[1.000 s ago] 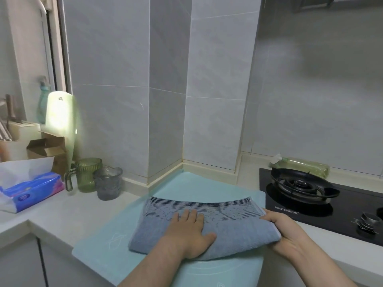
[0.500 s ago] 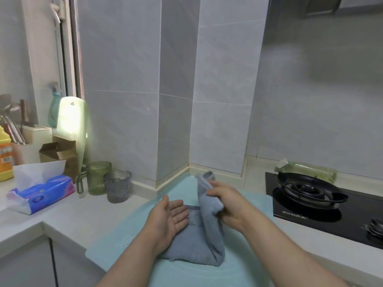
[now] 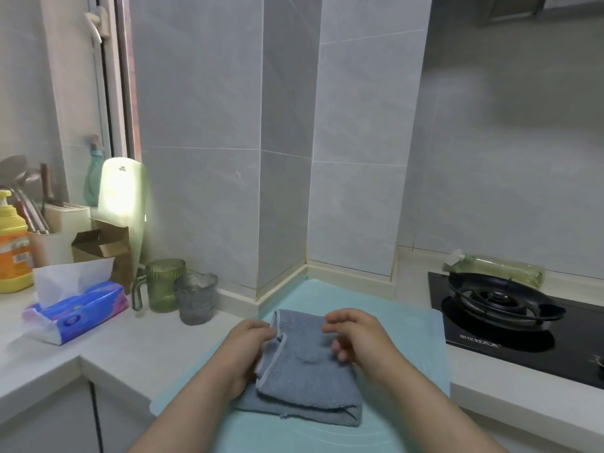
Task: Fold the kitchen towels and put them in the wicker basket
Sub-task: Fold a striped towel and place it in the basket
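A grey-blue towel (image 3: 304,377) lies folded into a small thick rectangle on a teal mat (image 3: 408,338). My left hand (image 3: 245,348) is at the towel's left edge, its fingers curled onto the hem of the top layer near the far left corner. My right hand (image 3: 359,338) hovers just over the right half of the towel with loosely curled fingers and holds nothing. No wicker basket is in view.
A black gas stove (image 3: 500,308) sits right of the mat, with a green bottle (image 3: 496,271) lying behind it. To the left stand a green mug (image 3: 165,284), a grey glass (image 3: 196,299), a tissue pack (image 3: 78,312) and an orange bottle (image 3: 11,250). Tiled walls close the corner.
My right hand carried the towel's right end over to the left and laid it down, halving the towel, then let go. My left hand moved from the towel's middle to its left edge.
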Demonstrator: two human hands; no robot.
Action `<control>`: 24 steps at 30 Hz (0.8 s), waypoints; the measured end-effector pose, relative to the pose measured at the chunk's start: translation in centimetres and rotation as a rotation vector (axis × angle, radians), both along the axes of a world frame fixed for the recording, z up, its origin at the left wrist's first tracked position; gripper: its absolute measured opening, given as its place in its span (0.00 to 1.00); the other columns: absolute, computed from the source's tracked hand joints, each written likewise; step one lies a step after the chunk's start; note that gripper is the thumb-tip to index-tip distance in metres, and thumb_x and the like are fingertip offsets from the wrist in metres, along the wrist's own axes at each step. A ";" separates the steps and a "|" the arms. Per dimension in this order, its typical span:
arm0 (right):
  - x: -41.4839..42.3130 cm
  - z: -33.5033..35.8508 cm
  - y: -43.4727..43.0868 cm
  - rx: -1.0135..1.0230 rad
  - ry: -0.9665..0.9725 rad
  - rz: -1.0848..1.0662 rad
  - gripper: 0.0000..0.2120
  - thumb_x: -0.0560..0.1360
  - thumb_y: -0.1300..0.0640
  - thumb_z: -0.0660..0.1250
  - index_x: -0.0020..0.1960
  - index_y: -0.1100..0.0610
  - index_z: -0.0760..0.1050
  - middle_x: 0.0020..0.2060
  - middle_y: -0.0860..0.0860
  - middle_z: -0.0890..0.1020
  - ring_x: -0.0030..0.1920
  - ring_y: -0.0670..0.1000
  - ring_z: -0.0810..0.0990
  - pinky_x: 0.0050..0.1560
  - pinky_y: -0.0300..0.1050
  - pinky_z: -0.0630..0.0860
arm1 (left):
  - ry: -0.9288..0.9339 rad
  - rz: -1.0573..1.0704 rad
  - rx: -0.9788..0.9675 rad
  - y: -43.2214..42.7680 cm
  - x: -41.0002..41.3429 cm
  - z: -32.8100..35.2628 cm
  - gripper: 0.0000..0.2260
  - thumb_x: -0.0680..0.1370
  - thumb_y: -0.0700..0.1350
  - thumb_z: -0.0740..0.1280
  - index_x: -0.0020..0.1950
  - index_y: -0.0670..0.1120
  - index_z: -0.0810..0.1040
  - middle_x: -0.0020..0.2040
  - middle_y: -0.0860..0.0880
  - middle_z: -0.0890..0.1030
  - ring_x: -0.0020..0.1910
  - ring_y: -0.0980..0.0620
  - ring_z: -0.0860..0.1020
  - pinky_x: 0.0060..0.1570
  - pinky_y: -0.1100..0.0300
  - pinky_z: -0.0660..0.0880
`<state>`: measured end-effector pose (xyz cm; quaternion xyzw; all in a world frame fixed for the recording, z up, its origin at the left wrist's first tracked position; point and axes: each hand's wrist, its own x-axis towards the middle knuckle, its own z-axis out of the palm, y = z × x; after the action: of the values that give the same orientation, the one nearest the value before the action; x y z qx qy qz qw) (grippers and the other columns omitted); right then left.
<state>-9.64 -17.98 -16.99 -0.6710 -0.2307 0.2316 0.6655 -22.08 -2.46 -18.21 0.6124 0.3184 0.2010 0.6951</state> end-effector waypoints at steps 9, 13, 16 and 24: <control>0.7 -5.0 -0.5 -0.392 -0.761 0.046 0.11 0.78 0.53 0.65 0.45 0.36 0.73 0.49 0.40 0.74 0.54 0.39 0.72 0.54 0.26 0.64 | 0.221 -0.035 0.252 0.2 2.3 1.1 0.13 0.75 0.48 0.72 0.51 0.38 0.80 0.43 0.43 0.82 0.41 0.45 0.82 0.41 0.56 0.79; 0.9 -5.7 -0.5 -0.381 -0.763 0.069 0.07 0.81 0.50 0.60 0.52 0.38 0.74 0.51 0.37 0.71 0.58 0.43 0.68 0.55 0.30 0.63 | 0.285 -0.104 0.370 -0.3 2.6 -0.1 0.11 0.69 0.48 0.75 0.34 0.44 0.77 0.35 0.48 0.82 0.34 0.49 0.80 0.36 0.59 0.76; 0.9 -5.8 -0.6 -0.380 -0.791 0.066 0.11 0.81 0.50 0.59 0.61 0.43 0.75 0.55 0.40 0.71 0.59 0.45 0.67 0.58 0.33 0.61 | 0.298 -0.021 0.471 -0.3 2.5 -1.0 0.13 0.71 0.42 0.71 0.30 0.46 0.70 0.29 0.48 0.71 0.29 0.50 0.69 0.33 0.61 0.65; 0.4 -5.7 -1.1 -0.374 -0.801 0.056 0.17 0.77 0.50 0.63 0.66 0.47 0.71 0.59 0.40 0.68 0.61 0.44 0.65 0.61 0.35 0.60 | 0.313 0.071 0.254 1.1 2.2 0.0 0.06 0.72 0.38 0.68 0.45 0.37 0.76 0.37 0.39 0.78 0.32 0.43 0.77 0.32 0.60 0.71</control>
<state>-9.27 -19.05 -22.68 -0.8103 -0.4424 0.0089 0.3842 -19.89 -1.37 -18.17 0.7075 0.4160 0.1662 0.5466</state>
